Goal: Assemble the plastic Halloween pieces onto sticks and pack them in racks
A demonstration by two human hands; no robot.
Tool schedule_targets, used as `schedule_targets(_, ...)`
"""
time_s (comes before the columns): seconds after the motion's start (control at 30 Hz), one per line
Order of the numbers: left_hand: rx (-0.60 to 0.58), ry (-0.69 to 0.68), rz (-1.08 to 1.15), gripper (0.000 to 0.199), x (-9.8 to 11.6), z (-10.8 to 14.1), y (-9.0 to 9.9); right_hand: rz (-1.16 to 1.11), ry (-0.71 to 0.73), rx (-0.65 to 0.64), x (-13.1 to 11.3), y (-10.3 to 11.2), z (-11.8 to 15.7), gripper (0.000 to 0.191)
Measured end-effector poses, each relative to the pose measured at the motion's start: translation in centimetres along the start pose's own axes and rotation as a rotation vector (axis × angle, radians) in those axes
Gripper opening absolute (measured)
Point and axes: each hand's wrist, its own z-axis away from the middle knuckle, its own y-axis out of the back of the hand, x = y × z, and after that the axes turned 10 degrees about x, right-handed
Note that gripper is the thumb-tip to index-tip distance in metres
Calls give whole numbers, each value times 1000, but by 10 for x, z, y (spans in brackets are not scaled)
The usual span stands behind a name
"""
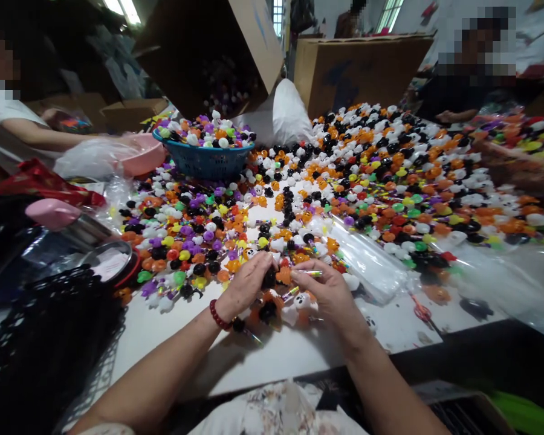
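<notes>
Clock directions run over the table [294, 355], with twelve away from the wearer. The right hand [329, 291] has its grip pinched, thumb against fingers, on the shiny stick [309, 273] of an orange piece [284, 275]. That stick lies nearly level, along the nine-to-three line, its free end toward three and the orange head toward nine, so the head points straight across at the other hand. The left hand [249, 281] (the one with the red bracelet [219, 316]) is curled at about nine o'clock from that head, its fingertips just beside it. A black piece [269, 278] sits between the left fingertips and the orange head; whether the left grip is closed on it, I cannot tell, as the fingers hide the contact. The right hand is the nearer to the stick, the left close to the head. At about five o'clock from the orange head, near both hands, lies a white ghost piece [301, 301].
</notes>
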Motion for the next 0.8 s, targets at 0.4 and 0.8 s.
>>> schedule_targets(0.4,48,-13,-172,43,-4,1,-14,124,6,-32,3,7,-1,32)
schedule_targets(0.8,8,72,-87,41,-6,2,-29,-102,-143,-117,29,7,-2,32)
